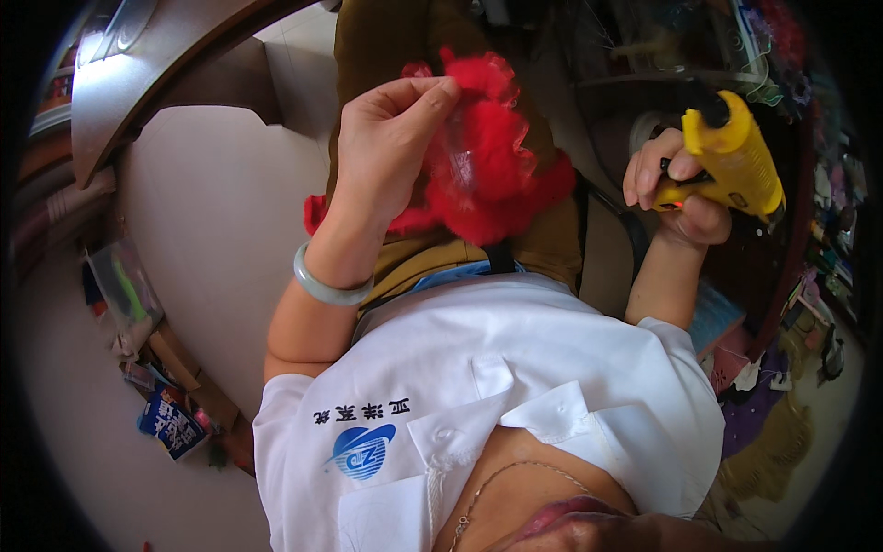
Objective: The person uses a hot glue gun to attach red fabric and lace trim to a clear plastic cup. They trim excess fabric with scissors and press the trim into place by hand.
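Between the thumb and fingers of my left hand is the upper edge of a fuzzy red fabric piece. Clear, wavy trim runs along its right side, and a shiny transparent patch shows on its middle. The piece lies over my lap, with a red fuzzy band reaching out to both sides beneath it. My right hand grips a yellow hot glue gun by its handle, off to the right and apart from the fabric. An orange light glows on the handle. The gun's nozzle points down and right, away from the red piece.
A curved wooden furniture edge arches at upper left. A clear plastic bag, a cardboard box and a blue printed package sit at left. Mixed small items crowd the right side, with gold lacy fabric below.
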Demonstrator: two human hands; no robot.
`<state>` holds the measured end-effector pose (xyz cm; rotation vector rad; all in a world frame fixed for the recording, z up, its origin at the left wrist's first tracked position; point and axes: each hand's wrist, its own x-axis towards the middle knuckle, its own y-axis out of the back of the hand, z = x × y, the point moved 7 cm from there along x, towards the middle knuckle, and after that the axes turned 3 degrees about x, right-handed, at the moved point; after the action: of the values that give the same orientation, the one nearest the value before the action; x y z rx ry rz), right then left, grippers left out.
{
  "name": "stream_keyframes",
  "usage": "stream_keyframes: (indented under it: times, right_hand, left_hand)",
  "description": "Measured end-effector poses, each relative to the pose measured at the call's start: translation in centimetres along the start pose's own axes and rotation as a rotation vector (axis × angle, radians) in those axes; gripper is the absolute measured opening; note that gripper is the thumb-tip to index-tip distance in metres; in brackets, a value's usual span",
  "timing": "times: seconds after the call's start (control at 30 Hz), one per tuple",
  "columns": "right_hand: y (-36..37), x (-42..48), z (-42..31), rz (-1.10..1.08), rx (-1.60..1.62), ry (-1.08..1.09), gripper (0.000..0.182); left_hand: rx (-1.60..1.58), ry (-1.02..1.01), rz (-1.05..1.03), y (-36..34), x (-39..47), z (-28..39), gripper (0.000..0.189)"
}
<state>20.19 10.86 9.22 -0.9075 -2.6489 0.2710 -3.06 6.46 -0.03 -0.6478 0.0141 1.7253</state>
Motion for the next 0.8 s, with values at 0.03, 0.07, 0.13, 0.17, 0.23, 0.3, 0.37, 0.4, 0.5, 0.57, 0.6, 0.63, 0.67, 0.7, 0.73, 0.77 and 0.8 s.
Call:
stream_keyframes:
  times: [0.03,0.07,0.13,0.17,0.23,0.3,0.37,0.4,0.5,0.57,0.6,0.63,0.67,0.7,0.73,0.77,0.8]
  right_hand:
    - [0.2,0.4,-0.5,-0.035,0.063,0.027,0.036]
    - [0.4,0.3,-0.8,0.006,0.075,0.030,0.036]
    - [1.8,1.1,-0.7,0.108,0.073,0.063,0.036]
    - [2.7,1.5,-1.2,0.174,0.050,0.083,0.036]
    - [5.2,3.3,-3.0,0.396,-0.258,0.132,0.041]
    - [8.8,6.5,-5.4,0.650,-0.593,0.113,0.033]
    - [12.7,10.8,-6.4,0.742,-0.928,0.096,0.022]
    - [14.2,12.7,-8.5,0.741,-1.289,0.294,0.027]
    - [18.9,17.6,-7.6,0.806,-1.673,0.153,0.032]
    - [22.5,19.6,-6.5,0.882,-1.733,-0.195,0.031]
    - [22.7,20.3,-6.0,0.762,-1.850,-0.056,0.035]
    - [24.7,20.4,-5.1,0.623,-1.687,-0.202,0.044]
    - [23.7,20.4,-4.7,0.652,-1.684,-0.169,0.049]
    - [22.8,20.4,-4.3,0.687,-1.683,-0.140,0.055]
    - [20.7,18.6,-5.0,0.871,-2.053,-0.032,0.061]
    - [17.6,17.3,-5.5,0.804,-1.984,0.234,0.048]
    - [12.9,16.4,-5.3,0.751,-1.772,0.251,0.032]
  left_hand:
    - [0.020,-0.021,0.006,0.0,-0.1,0.1,0.021]
    - [0.039,-0.043,0.010,0.1,-0.3,0.0,0.022]
    - [0.121,0.004,0.047,0.2,-1.0,1.2,0.021]
    - [0.058,-0.017,0.050,0.3,-0.9,0.9,0.019]
    - [-0.043,-0.048,0.042,0.5,-0.7,0.9,0.018]
    - [-0.109,-0.052,0.036,0.6,-0.7,1.7,0.016]
    - [-0.120,-0.123,0.097,1.0,-0.4,2.5,0.016]
    - [-0.134,-0.130,0.102,0.8,-0.3,2.4,0.016]
    - [-0.159,-0.106,0.039,0.9,-0.2,2.4,0.017]
    - [-0.185,-0.142,0.058,1.0,-0.3,2.6,0.016]
    - [-0.193,-0.155,0.065,1.3,-0.3,2.7,0.015]
    - [-0.201,-0.167,0.066,1.6,-0.6,2.8,0.015]
    - [-0.207,-0.164,0.080,1.9,-0.8,2.9,0.015]
    - [-0.197,-0.164,0.100,2.2,-0.9,2.9,0.015]
    - [-0.186,-0.162,0.113,2.5,-0.7,2.7,0.015]
    - [-0.172,-0.159,0.109,2.5,-0.5,2.6,0.015]
    - [-0.152,-0.163,0.110,2.5,-0.3,2.5,0.016]
